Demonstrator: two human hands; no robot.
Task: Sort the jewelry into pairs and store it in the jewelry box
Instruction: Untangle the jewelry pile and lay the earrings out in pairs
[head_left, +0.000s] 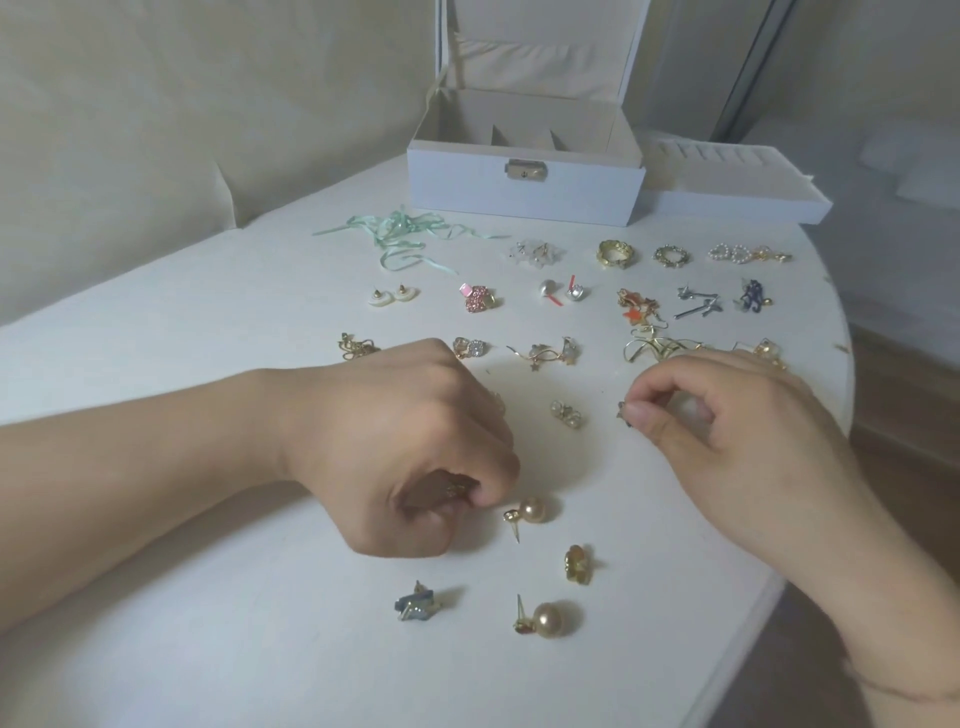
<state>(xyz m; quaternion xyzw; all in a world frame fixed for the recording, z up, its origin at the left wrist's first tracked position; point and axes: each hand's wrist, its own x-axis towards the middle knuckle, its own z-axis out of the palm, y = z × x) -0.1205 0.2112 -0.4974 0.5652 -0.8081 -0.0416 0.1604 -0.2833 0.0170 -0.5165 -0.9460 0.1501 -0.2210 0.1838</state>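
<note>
Two hands busy, sorting maybe two-thirds done. Left hand (415, 457), lower left of centre, is curled round a small gold piece (457, 489) on the white desk (156, 364). Right hand (727, 431) pinches a tiny dark stud (625, 413). Rows of paired earrings (571, 296) sit mid-frame; two gold pearl studs (535, 512) wait below. White jewelry box (524, 182), top centre, looks open and unfilled.

A white table (156, 322) carries an open jewelry box (524, 192) at the upper centre, its tray (737, 200) beside it, mint ribbon (400, 236), and earrings (545, 618) paired in rows.
</note>
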